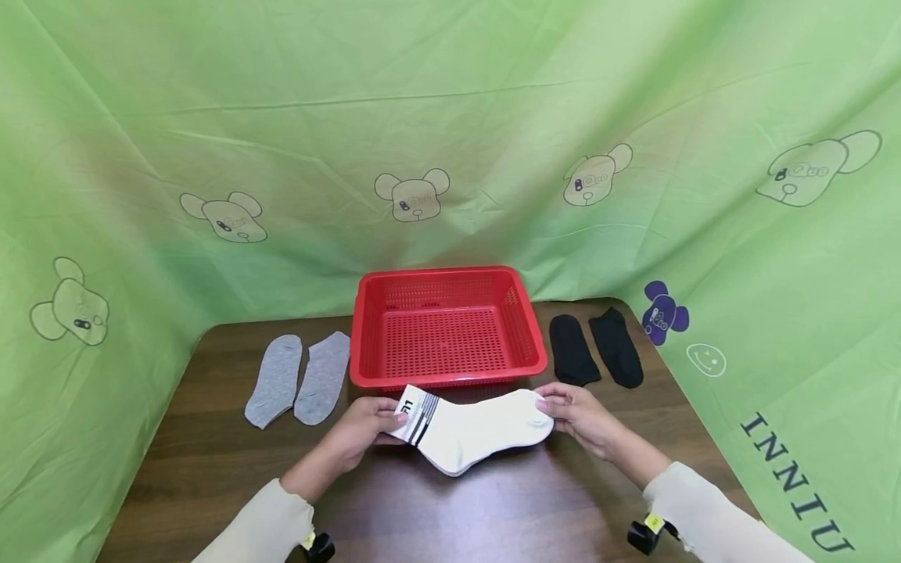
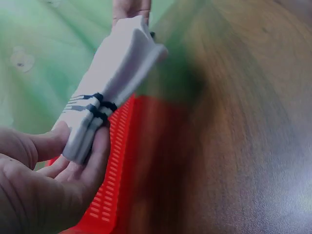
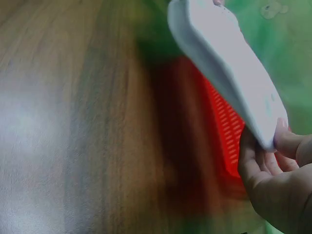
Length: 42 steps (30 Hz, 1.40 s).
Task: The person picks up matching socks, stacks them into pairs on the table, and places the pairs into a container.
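A pair of white socks [image 1: 475, 428], laid together, is held up in front of the red basket by both hands. Black stripes and dark lettering mark the cuff end. My left hand [image 1: 369, 430] pinches that cuff between thumb and fingers, seen closely in the left wrist view [image 2: 80, 141]. At the toe end my right hand [image 1: 580, 418] grips the socks, its thumb on top and fingers beneath, as the right wrist view shows. The socks stretch level between the two hands, above the table.
Just behind the hands stands a red plastic basket [image 1: 448, 380] with perforated walls and floor. Two grey socks [image 1: 274, 381] lie left of it, and two black socks [image 1: 573, 352] lie right of it. A green patterned cloth [image 1: 450, 86] hangs behind the brown wooden table [image 1: 204, 469].
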Available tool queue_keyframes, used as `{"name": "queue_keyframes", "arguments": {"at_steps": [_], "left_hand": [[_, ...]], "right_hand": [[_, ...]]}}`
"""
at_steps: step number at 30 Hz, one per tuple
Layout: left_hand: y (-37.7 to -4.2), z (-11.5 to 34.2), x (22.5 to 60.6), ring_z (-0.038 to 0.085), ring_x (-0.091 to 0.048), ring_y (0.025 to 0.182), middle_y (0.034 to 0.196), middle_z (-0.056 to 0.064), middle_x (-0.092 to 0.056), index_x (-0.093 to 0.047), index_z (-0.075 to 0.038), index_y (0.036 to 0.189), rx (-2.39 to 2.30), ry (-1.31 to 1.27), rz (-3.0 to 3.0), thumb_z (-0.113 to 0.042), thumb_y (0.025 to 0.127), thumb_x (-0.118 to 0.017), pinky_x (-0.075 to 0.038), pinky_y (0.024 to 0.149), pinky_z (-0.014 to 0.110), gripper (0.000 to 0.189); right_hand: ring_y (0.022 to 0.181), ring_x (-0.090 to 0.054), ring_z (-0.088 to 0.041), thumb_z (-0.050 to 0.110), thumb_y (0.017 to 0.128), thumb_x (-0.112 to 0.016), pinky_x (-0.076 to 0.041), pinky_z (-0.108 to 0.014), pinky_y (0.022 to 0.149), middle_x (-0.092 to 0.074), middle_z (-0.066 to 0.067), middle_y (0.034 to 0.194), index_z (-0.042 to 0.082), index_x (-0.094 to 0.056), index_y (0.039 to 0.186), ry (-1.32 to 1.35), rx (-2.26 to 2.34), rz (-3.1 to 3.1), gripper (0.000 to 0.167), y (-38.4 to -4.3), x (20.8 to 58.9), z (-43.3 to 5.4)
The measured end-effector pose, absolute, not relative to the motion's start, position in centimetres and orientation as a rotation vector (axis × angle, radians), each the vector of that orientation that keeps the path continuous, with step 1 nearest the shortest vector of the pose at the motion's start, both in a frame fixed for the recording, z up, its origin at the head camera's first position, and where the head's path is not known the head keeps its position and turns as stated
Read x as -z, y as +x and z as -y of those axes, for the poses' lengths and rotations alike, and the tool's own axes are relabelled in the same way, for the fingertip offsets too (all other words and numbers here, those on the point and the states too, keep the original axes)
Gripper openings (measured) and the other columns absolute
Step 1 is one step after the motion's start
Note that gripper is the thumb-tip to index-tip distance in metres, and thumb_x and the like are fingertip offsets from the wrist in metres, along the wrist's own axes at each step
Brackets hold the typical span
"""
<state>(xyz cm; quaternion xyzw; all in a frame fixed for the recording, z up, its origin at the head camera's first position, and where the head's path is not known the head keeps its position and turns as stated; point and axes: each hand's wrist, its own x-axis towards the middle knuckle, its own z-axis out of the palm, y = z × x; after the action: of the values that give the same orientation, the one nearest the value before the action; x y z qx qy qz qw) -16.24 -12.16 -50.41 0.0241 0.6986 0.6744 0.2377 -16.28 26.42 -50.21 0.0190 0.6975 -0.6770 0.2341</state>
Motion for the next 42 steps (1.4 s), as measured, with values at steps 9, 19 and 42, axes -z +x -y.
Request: {"name": "queue_keyframes", "arguments": {"at_steps": [9, 19, 42], "left_hand": [[-16.5, 13.0, 47.3, 0.019, -0.073, 0.091, 0.104, 0.015, -0.072, -0.054, 0.022, 0.126, -1.874, 0.103, -1.854, -0.008, 0.101, -0.06, -0.062, 0.086, 0.039, 0.039], [-19.9, 13.5, 42.3, 0.015, -0.072, 0.083, 0.115, 0.022, -0.068, -0.056, 0.015, 0.131, -1.92, -0.112, -2.053, -0.009, 0.099, -0.063, -0.062, 0.079, 0.029, 0.04], [-30.4, 10.5, 45.6, 0.028, -0.068, 0.089, 0.116, 0.03, -0.068, -0.067, 0.014, 0.12, -1.599, -0.379, -2.629, -0.001, 0.093, -0.059, -0.061, 0.083, 0.04, 0.032]], "right_hand": [[0.092, -0.071, -0.01, 0.008, 0.104, -0.056, -0.061, -0.027, 0.081, -0.074, 0.001, 0.104, -0.011, -0.051, 0.13, -0.068, 1.944, -1.828, 0.032, -16.6, 47.1, -26.7], [0.09, -0.071, -0.008, 0.013, 0.101, -0.064, -0.06, -0.022, 0.08, -0.072, 0.002, 0.104, -0.01, -0.05, 0.132, 0.021, 1.984, -1.973, 0.041, -21.2, 42.2, -24.3], [0.113, -0.058, -0.029, 0.01, 0.102, -0.055, -0.05, -0.047, 0.106, -0.057, -0.023, 0.134, -0.004, -0.056, 0.133, 0.301, 1.496, -2.497, 0.034, -31.9, 44.9, -18.3]]}}
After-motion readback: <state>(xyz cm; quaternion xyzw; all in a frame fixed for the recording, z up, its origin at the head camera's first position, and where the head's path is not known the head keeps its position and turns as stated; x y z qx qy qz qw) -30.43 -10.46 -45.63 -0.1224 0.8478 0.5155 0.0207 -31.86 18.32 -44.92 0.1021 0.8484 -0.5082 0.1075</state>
